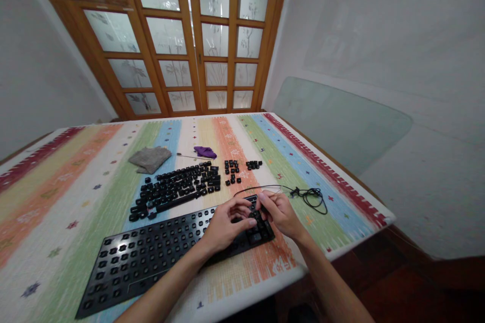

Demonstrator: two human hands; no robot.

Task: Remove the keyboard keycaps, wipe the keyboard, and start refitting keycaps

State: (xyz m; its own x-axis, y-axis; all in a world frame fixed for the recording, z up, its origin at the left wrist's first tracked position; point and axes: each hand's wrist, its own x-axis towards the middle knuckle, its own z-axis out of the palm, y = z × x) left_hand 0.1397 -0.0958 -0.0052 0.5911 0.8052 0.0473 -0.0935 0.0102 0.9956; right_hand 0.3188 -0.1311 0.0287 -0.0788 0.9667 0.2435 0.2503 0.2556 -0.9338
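A black keyboard (162, 245) lies at a slant near the table's front edge, most of its key positions bare of caps. Over its right part hovers or rests my left hand (227, 222), fingers loosely curled and thumb apart, with nothing visible between them. My right hand (279, 213) is closed in a pinch just above the number-pad end, where some keycaps (254, 234) sit on the board. Whatever its fingertips hold is hidden. Behind the board lie many loose black keycaps (182, 184), with smaller groups of keycaps (232, 169) to the right.
A grey cloth (149, 159), a purple cloth (205, 152) and a thin stick-like tool (193, 156) lie beyond the keycaps. The keyboard's black cable (312, 198) is coiled at the right. A striped tablecloth (94, 176) covers the table; its edge drops off at the right.
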